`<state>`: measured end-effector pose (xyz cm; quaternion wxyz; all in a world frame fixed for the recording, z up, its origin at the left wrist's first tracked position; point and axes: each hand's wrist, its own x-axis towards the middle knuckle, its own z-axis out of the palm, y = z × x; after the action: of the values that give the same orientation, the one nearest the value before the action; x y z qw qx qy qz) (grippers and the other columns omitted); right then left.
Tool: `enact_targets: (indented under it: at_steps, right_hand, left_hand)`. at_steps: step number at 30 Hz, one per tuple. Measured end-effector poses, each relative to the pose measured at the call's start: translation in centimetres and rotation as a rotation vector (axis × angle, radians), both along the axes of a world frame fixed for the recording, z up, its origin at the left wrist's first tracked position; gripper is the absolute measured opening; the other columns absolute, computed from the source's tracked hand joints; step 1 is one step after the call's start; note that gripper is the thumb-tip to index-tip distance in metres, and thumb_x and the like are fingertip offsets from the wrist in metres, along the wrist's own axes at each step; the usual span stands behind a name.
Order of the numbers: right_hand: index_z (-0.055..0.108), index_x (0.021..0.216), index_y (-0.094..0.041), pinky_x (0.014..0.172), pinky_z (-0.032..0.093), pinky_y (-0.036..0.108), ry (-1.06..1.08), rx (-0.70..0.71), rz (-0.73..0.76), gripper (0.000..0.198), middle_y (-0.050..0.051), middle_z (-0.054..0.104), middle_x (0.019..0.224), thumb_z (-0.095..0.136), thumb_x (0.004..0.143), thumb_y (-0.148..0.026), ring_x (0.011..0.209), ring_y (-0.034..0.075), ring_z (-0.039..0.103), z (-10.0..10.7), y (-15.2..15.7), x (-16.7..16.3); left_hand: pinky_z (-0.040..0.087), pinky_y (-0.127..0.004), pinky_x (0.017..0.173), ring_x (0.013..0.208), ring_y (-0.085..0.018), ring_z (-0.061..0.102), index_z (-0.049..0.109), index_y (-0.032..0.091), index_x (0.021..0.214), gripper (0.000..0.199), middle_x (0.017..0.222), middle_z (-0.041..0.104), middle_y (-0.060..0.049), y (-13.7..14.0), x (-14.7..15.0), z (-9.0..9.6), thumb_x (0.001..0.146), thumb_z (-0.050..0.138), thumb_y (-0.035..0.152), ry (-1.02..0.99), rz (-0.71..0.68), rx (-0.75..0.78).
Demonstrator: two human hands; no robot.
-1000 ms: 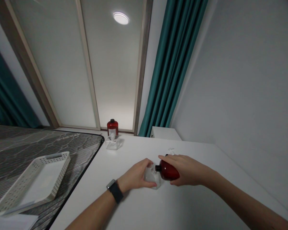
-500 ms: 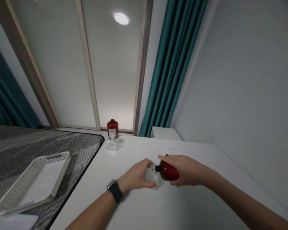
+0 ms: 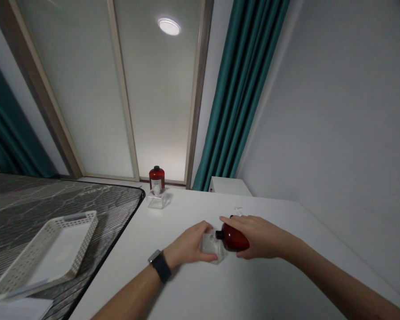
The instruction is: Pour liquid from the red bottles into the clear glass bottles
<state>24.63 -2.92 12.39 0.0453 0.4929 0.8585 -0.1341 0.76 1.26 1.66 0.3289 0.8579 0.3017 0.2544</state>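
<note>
The left hand (image 3: 190, 244) has its grip around a clear container (image 3: 209, 247). At its three o'clock, the right hand (image 3: 263, 236) grips a tilted red bottle (image 3: 234, 238).

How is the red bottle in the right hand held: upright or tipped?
Tipped: the red bottle lies sideways in the right hand, its black neck pointing left toward the clear container.

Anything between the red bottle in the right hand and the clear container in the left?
Nothing visible. The right hand grips the tipped red bottle, its black end right at the clear container held by the left hand. Can't tell if they touch. The other red bottle stands farther back, clear of both.
</note>
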Motion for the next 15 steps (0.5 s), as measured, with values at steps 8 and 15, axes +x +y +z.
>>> enact_targets:
  at_steps: [8, 15]
  right_hand:
    - [0.035, 0.154, -0.024, 0.098, 0.044, 0.047, -0.004, -0.013, -0.012, 0.095, 0.014, 0.061, 0.138, 0.076, 0.069, -0.032, 0.119, 0.037, 0.059, 0.23, -0.13, -0.17]
    - [0.036, 0.154, -0.02, 0.096, 0.046, 0.047, -0.012, -0.01, -0.009, 0.095, 0.015, 0.063, 0.135, 0.075, 0.068, -0.03, 0.116, 0.037, 0.061, 0.47, -0.12, -0.4]
  left_hand:
    - [0.049, -0.036, 0.083, 0.095, -0.027, 0.063, 0.054, 0.019, 0.11, 0.056, 0.107, 0.065, -0.007, -0.01, 0.02, 0.11, 0.067, 0.086, 0.036, 0.001, -0.004, 0.003]
    - [0.049, -0.037, 0.085, 0.097, -0.027, 0.063, 0.054, 0.019, 0.111, 0.056, 0.109, 0.065, -0.008, -0.08, 0.0, 0.21, 0.068, 0.086, 0.036, 0.004, -0.001, -0.002]
